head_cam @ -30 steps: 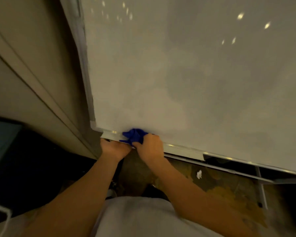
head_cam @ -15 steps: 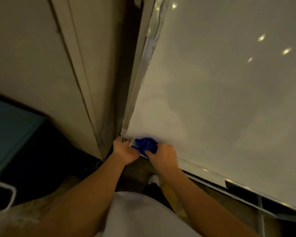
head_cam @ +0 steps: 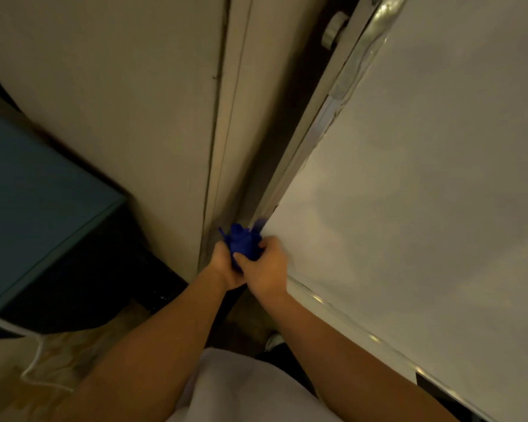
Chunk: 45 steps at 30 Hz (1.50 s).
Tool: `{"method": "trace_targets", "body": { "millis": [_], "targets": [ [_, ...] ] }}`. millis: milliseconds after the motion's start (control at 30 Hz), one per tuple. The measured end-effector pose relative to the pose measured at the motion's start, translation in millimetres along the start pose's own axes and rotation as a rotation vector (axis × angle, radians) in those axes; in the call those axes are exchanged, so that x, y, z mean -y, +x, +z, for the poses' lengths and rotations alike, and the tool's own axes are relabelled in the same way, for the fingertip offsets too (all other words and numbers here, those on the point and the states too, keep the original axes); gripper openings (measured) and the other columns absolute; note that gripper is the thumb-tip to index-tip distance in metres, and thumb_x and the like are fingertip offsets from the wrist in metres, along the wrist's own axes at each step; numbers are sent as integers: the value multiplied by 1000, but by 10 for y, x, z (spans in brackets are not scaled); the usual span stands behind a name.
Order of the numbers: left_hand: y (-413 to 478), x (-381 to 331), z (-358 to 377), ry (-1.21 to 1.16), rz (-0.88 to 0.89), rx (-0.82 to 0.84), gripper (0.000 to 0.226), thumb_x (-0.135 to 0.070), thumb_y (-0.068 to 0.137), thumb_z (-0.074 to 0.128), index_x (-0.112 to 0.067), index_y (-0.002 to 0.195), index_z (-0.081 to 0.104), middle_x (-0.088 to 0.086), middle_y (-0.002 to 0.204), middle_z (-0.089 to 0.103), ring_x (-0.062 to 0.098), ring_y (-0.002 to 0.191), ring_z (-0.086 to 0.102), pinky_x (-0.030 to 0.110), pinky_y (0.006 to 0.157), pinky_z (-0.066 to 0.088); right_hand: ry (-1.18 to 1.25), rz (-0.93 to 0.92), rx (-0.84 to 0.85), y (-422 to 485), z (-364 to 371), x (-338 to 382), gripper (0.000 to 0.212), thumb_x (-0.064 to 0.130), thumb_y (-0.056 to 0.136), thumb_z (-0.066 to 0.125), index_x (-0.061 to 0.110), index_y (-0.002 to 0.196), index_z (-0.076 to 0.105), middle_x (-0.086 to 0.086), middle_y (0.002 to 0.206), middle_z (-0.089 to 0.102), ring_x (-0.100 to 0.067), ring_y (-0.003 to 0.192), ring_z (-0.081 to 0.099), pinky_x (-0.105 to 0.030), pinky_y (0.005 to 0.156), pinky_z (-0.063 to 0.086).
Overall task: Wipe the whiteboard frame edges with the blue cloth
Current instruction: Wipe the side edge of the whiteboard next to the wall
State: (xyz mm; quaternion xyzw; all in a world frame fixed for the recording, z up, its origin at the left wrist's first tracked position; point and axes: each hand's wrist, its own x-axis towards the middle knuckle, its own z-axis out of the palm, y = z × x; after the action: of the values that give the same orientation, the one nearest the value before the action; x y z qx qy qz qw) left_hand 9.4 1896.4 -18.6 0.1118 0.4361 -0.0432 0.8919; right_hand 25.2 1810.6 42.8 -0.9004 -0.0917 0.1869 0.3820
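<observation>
Both hands clench a bunched blue cloth (head_cam: 244, 242) at the lower-left corner of a whiteboard (head_cam: 424, 193), just below the centre of the frame. The left hand (head_cam: 224, 266) grips the wad from the left and below, its fingers curled around it; the right hand (head_cam: 267, 263) closes over it from the right, thumb pressed into the fabric. A tuft of the cloth pokes up against the foot of the board's left frame edge (head_cam: 320, 123), a metal strip (glinting near the top of the frame) that runs diagonally from upper right down to the cloth. The bottom frame edge (head_cam: 357, 327) slants away from the hands toward the lower right, catching small highlights. Bare forearms reach up from the bottom of the picture, on either side of a pale grey shirt (head_cam: 244, 391). Left of the board stands a beige wall (head_cam: 128, 95) with a vertical seam, and a blue-topped cabinet (head_cam: 34, 202) fills the middle left. A white cord (head_cam: 34, 357) loops over patterned floor at lower left. A round knob (head_cam: 333, 25) sits behind the frame near the top.
</observation>
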Motion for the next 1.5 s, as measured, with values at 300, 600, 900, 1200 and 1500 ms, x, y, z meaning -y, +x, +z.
{"method": "trace_targets", "body": {
  "millis": [300,600,900,1200,1500],
  "targets": [
    [-209,96,142,369,608,-240,26,-4,89,46,-7,113,56,15,126,54,40,122,41,66,106,26,-1095,-1284,62,162,-166,182,39,22,86,57,21,126,58,-13,132,57,-35,117,53,-44,91,45],
    [-26,-173,-96,-42,-81,217,76,-68,86,29,-14,128,61,15,114,72,32,109,65,43,81,52,-1436,-1051,387,187,-266,-21,61,43,90,42,5,137,48,-17,148,42,-35,144,22,-50,119,11],
    [91,-151,-145,1,-95,135,76,-73,85,33,-15,126,61,16,111,71,36,103,62,46,85,48,-1467,-1207,288,282,-449,288,45,14,93,40,2,135,48,-19,145,46,-38,142,27,-44,119,8],
    [-29,-134,201,307,23,65,65,-73,89,28,-21,115,59,9,120,58,29,107,58,45,85,50,-1601,-1044,151,192,-649,535,42,20,95,44,7,135,48,-16,149,40,-38,146,15,-51,116,-6],
    [-201,-343,625,766,241,-126,79,-71,90,27,-12,135,54,15,140,53,32,127,48,48,114,30,-1407,-1112,-255,500,-1485,1040,66,63,84,49,14,129,52,-10,142,49,-38,146,11,-60,116,-5]
  ]
}}
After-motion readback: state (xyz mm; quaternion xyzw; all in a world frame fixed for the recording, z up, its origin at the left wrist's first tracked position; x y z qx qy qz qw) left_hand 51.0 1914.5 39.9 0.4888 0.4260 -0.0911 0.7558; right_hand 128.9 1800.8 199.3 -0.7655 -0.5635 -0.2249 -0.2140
